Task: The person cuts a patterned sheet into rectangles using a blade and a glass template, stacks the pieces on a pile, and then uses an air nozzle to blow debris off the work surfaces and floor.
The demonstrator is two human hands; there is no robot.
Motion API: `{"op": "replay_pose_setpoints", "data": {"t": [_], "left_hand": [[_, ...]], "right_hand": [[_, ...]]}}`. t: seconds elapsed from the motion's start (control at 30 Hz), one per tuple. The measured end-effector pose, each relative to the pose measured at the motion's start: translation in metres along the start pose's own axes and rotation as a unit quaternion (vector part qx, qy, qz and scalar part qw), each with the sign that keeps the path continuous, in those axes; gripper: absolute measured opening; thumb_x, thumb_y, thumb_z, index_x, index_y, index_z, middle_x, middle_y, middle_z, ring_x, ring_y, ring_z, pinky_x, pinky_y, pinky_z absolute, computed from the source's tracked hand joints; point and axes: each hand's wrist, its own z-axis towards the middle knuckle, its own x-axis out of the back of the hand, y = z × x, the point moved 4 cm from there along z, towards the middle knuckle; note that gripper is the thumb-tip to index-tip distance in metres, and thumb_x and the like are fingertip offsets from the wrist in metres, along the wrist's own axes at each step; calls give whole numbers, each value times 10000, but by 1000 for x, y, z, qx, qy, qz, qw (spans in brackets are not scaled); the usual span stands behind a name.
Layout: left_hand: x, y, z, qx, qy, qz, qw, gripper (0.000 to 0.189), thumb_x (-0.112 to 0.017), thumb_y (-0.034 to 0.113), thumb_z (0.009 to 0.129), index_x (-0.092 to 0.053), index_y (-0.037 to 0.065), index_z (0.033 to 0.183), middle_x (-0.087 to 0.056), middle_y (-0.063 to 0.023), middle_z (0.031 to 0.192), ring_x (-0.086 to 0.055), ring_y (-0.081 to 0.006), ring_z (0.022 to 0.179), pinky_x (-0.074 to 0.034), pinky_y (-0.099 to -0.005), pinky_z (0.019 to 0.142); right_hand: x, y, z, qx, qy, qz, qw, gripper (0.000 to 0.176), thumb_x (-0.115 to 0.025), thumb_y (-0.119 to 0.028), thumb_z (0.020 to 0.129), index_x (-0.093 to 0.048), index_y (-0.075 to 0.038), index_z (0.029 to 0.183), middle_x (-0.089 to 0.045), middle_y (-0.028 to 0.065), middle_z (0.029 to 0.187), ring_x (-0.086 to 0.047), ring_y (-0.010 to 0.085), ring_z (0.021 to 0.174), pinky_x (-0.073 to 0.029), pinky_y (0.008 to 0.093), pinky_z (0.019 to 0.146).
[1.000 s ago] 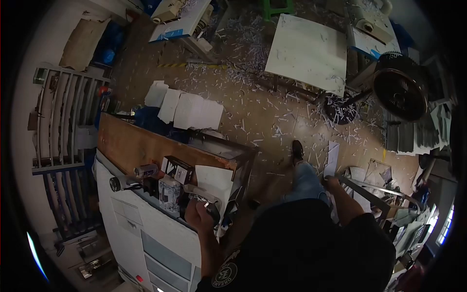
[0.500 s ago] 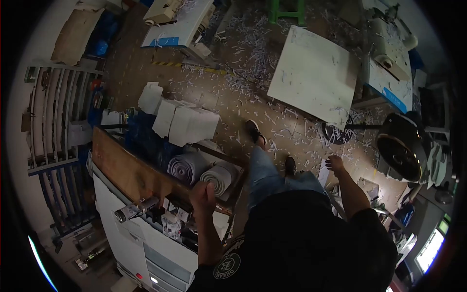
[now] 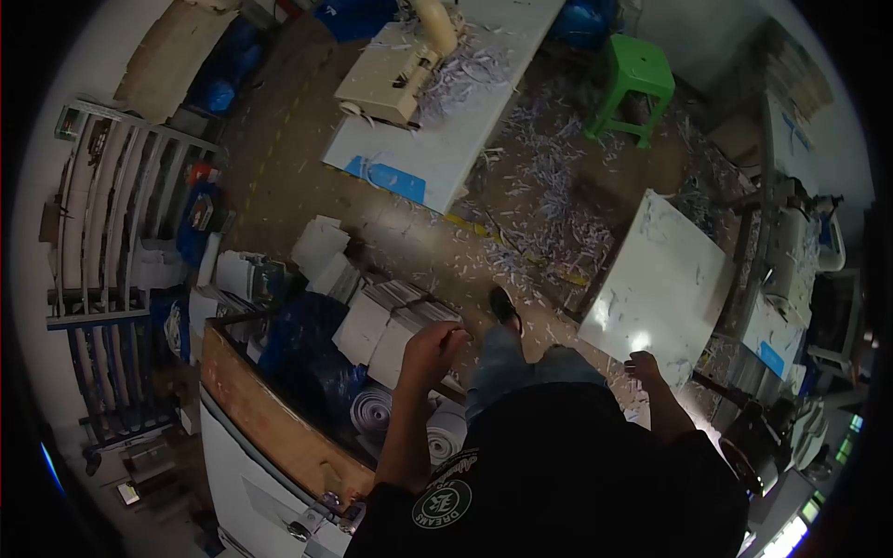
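Note:
My left hand (image 3: 432,353) hangs in the air in front of my body with its fingers loosely bent and nothing in it. In this view it overlaps the edge of a stack of white paper (image 3: 372,327). Below that hand, rolls of white sheet material (image 3: 372,410) stand on end behind a brown wooden panel (image 3: 256,395). On the other side, my right hand (image 3: 641,366) is also empty, its fingers slightly apart. It is nearest to the lower corner of a white tabletop (image 3: 656,288).
Paper shreds (image 3: 549,186) litter the floor around a green stool (image 3: 634,84). Ahead stands a white table (image 3: 456,153) with a beige machine (image 3: 386,84) on it. A dark round fan (image 3: 752,446) is at the right, and a pale slatted rack (image 3: 121,205) at the left.
I have stepped forward and the view has turned, so the beige machine and green stool show more fully. My left hand has swung up and forward; the fan now sits lower at the right.

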Motion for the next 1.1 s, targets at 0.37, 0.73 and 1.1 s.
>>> {"op": "replay_pose_setpoints", "data": {"t": [0.37,0.73,1.1], "left_hand": [[46,-20,161,184,-154,143,960,421,-653,293,934,-633,67,1288,-710,-189,1029,-671,-356,964,-527,-450,819],[-34,-102,203,443,17,-41,895,275,-629,287,968,-649,17,1017,-678,-181,885,-660,-348,774,-522,-423,667],[-51,-34,238,654,90,-221,718,317,-613,254,996,-617,-11,1170,-691,-117,879,-645,-169,691,-540,-309,624]], "right_hand": [[-138,-308,71,264,-158,-63,949,200,-580,-269,1000,-609,-82,1065,-673,59,898,-656,143,742,-529,297,622],[-157,-846,274,524,100,-278,799,324,-582,-302,976,-606,-13,1122,-652,82,843,-637,178,724,-532,349,674],[-228,-1286,362,571,303,-213,732,634,-660,-272,835,-462,-34,1388,-610,269,1276,-579,460,1177,-464,496,1020]]}}
